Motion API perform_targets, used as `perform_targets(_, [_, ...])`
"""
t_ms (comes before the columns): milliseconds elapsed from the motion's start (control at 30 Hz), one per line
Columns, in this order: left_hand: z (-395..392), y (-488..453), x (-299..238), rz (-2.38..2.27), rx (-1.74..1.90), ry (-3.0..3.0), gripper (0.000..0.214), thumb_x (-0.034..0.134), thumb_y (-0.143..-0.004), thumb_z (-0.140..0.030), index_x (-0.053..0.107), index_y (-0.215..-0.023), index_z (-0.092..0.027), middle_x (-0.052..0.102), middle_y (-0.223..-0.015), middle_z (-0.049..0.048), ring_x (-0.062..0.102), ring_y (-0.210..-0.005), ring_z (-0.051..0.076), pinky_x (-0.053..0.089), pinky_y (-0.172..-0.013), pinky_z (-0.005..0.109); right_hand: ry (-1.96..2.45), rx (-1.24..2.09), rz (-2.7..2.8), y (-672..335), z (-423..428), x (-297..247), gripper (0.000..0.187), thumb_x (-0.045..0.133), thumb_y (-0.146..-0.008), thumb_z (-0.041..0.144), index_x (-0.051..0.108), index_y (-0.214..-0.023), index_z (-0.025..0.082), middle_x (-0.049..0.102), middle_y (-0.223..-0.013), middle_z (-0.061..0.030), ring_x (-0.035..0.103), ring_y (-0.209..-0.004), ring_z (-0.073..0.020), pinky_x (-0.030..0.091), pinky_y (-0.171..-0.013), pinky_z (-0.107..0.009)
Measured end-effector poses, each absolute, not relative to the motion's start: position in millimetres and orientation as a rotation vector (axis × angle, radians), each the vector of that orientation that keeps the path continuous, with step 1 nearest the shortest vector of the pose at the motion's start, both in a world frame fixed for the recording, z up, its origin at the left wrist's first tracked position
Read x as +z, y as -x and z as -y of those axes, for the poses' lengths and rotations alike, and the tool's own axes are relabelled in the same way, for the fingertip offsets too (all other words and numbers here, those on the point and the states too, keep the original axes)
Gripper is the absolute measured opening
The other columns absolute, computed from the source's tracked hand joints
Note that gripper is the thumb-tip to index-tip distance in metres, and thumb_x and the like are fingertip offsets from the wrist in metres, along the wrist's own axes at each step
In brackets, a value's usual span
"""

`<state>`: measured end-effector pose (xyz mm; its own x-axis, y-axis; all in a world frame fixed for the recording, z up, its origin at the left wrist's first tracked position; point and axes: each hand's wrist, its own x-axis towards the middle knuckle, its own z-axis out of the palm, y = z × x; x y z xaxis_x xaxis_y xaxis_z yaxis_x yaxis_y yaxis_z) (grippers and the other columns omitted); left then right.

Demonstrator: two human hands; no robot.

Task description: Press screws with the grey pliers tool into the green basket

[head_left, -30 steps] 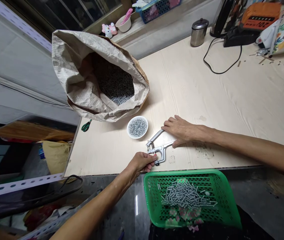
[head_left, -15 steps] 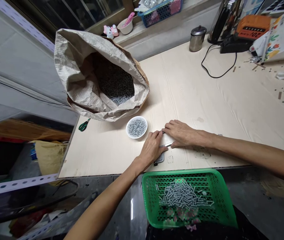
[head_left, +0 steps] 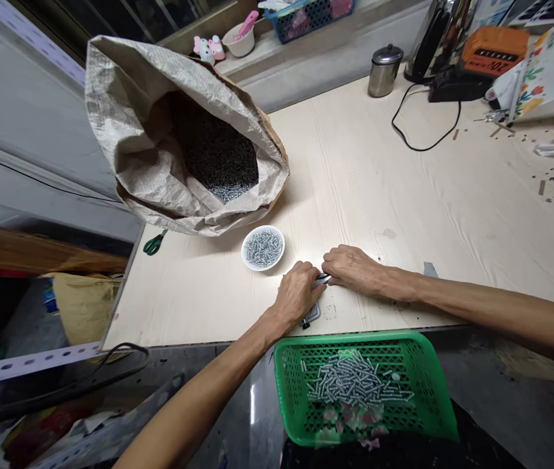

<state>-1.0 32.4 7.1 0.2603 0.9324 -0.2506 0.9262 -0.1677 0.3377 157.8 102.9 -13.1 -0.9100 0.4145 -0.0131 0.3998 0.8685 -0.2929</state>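
Observation:
My left hand point(head_left: 297, 290) is closed on the left end of a small, flat silver metal piece point(head_left: 322, 279) near the table's front edge. My right hand point(head_left: 355, 272) pinches the same piece from the right, its fingers almost meeting the left ones. Most of the piece is covered by the fingers, so its exact kind is not clear. Beneath my left hand a grey metal clamp point(head_left: 312, 315) shows at the table edge. Just beyond my left hand stands a white bowl point(head_left: 282, 251) filled with small silver screw-like pieces point(head_left: 263, 247).
A large woven sack point(head_left: 125, 124) of similar pieces stands behind the bowl. A green basket point(head_left: 445, 417) holds more below the table edge. Green-handled scissors point(head_left: 153, 243) lie left; a metal canister point(head_left: 384, 71), a black cable point(head_left: 418, 149) and an orange box point(head_left: 494, 51) are at the back right.
My hands have come closer together, and less of the silver piece shows between them. My right hand sits slightly lower. The whole view has shifted a little.

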Motion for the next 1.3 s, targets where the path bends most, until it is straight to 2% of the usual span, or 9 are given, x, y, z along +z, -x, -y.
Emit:
perform_targets(100, [-30, 2, 7, -1.732, 0.067, -2.115, 0.014, 0.06, -0.084, -0.026, 0.061, -0.093, -0.016, 0.06, -0.091, 0.0079, 0.054, -0.091, 0.023, 0.046, -0.078, 0.037, 0.706, 0.453, 2.982, -159, -105, -11, 0.01, 0.066, -0.082, 0.026, 0.062, -0.085, 0.017, 0.063, -0.086, -0.0059, 0.052, -0.084, -0.0202, 0.038, -0.072, -0.033])
perform_targets(200, [-17, 10, 12, -1.858, 0.292, -2.123, 0.041, 0.064, -0.082, -0.03, 0.052, -0.12, -0.018, 0.057, -0.112, 0.0106, 0.052, -0.104, 0.024, 0.046, -0.086, 0.04, 0.731, 0.467, 2.891, -165, -105, -11, 0.059, 0.077, -0.069, 0.042, 0.055, -0.118, 0.016, 0.056, -0.118, -0.0135, 0.048, -0.106, -0.0283, 0.04, -0.08, -0.038])
perform_targets(267, [-2, 20, 18, -1.985, 0.479, -2.061, 0.035, 0.06, -0.086, -0.033, 0.054, -0.118, -0.019, 0.057, -0.112, 0.0102, 0.053, -0.104, 0.023, 0.045, -0.087, 0.038, 0.723, 0.479, 2.803, -171, -101, -12, 0.078, 0.079, -0.065, 0.047, 0.045, -0.13, 0.018, 0.047, -0.133, -0.0167, 0.041, -0.117, -0.0318, 0.039, -0.086, -0.042])
perform_targets(333, [15, 30, 24, -2.137, 0.543, -1.921, 0.021, 0.053, -0.089, -0.034, 0.062, -0.1, -0.019, 0.061, -0.097, 0.0082, 0.055, -0.095, 0.022, 0.045, -0.081, 0.035, 0.745, 0.501, 2.738, -176, -94, -15, 0.068, 0.075, -0.07, 0.045, 0.048, -0.127, 0.019, 0.05, -0.128, -0.0157, 0.043, -0.113, -0.0307, 0.039, -0.086, -0.042])
perform_targets(533, [38, 42, 20, -2.233, 0.254, -1.332, 0.031, 0.06, -0.079, -0.044, 0.059, -0.062, -0.019, 0.061, -0.068, 0.0045, 0.054, -0.065, 0.018, 0.034, -0.059, 0.029, 0.764, 0.587, 2.704, -174, -78, -32, 0.013, 0.058, -0.089, 0.03, 0.061, -0.095, 0.019, 0.061, -0.093, -0.0054, 0.05, -0.087, -0.0208, 0.035, -0.075, -0.033])
perform_targets(767, [11, 35, 9, -2.176, 0.064, -1.231, 0.026, 0.066, -0.07, -0.037, 0.055, -0.054, -0.019, 0.057, -0.058, 0.0023, 0.051, -0.058, 0.016, 0.028, -0.054, 0.027, 0.697, 0.427, 2.695, -166, -77, -43, 0.015, 0.049, -0.094, 0.028, 0.06, -0.09, 0.019, 0.062, -0.089, -0.0041, 0.049, -0.085, -0.0185, 0.029, -0.075, -0.032])
perform_targets(967, [22, 49, 35, -2.146, -0.118, -1.69, 0.016, 0.057, -0.079, -0.021, 0.063, -0.065, -0.016, 0.062, -0.075, 0.0052, 0.055, -0.068, 0.017, 0.032, -0.057, 0.027, 0.745, 0.374, 2.661, -168, -86, -46, 0.018, 0.046, -0.095, 0.029, 0.06, -0.089, 0.02, 0.062, -0.087, -0.0039, 0.049, -0.082, -0.0186, 0.028, -0.074, -0.033])
perform_targets(1167, [61, 17, 84, -1.768, 0.001, -1.843, 0.014, 0.06, -0.086, -0.032, 0.07, -0.09, -0.022, 0.065, -0.083, 0.0017, 0.061, -0.077, 0.016, 0.043, -0.065, 0.026, 0.772, 0.395, 2.615, -172, -90, -46, 0.022, 0.043, -0.096, 0.029, 0.057, -0.083, 0.019, 0.061, -0.086, -0.0047, 0.048, -0.079, -0.0181, 0.029, -0.071, -0.033])
perform_targets(1300, [29, 32, 77, -2.077, 0.12, -2.033, 0.021, 0.053, -0.091, -0.026, 0.067, -0.106, -0.021, 0.065, -0.092, 0.0048, 0.059, -0.087, 0.019, 0.044, -0.069, 0.028, 0.767, 0.364, 2.583, -171, -88, -47, 0.021, 0.043, -0.096, 0.028, 0.056, -0.082, 0.019, 0.06, -0.085, -0.0047, 0.048, -0.076, -0.0178, 0.029, -0.07, -0.032])
